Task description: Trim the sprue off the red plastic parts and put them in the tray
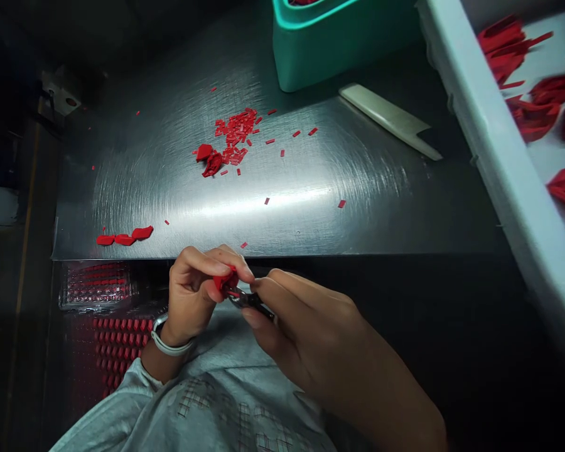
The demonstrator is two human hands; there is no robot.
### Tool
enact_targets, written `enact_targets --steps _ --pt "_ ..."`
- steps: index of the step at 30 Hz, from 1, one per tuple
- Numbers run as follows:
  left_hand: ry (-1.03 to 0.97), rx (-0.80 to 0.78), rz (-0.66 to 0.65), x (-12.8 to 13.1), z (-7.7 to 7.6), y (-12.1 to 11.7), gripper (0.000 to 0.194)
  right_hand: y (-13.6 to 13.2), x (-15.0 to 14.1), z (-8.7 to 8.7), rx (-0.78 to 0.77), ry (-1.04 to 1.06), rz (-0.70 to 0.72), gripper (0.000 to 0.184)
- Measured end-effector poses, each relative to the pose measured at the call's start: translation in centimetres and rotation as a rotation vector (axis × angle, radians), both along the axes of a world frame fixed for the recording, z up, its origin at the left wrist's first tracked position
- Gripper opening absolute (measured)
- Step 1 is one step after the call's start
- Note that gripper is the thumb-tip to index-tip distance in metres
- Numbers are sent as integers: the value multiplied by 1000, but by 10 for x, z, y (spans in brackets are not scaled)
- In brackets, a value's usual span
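Observation:
My left hand (195, 285) pinches a small red plastic part (222, 281) just in front of the table's near edge. Closed around the dark handles of a pair of small cutting pliers (252, 302) is my right hand (306, 320). The metal jaws of the pliers meet the red part; fingers hide some of both. On the metal table beyond lies a heap of tiny red chips (238, 130), with two larger red pieces (211, 164) beside it. Three curved red parts (124, 240) lie in a row at the near left.
A green bin (329, 63) stands at the back of the metal table (169, 188). Near it lies a pale flat strip (386, 116) with a notched end. A white tray (489, 144) of red parts borders the right. Below the table, clear trays (94, 301) hold rows of red parts.

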State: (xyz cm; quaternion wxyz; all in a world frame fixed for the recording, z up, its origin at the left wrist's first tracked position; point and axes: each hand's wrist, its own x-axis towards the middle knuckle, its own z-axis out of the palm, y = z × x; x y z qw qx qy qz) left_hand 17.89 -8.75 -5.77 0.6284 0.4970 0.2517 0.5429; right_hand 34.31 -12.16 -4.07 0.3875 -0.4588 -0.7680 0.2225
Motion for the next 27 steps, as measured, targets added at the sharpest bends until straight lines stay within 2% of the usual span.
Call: enact_targets --steps 7,12,19,22,27 --pt "-7 -41 76 4 -1 0 11 4 -1 -4 -57 35 9 48" --pt "7 -76 169 6 -3 -2 11 8 -8 -11 -150 154 19 49" --pt "74 -98 295 0 -6 1 19 13 -17 -12 -171 354 27 55" --pt "99 -27 310 -8 -8 7 24 12 -13 -10 -193 331 33 53" --pt "142 267 289 -23 -6 20 23 7 -4 -6 -94 133 -16 38"
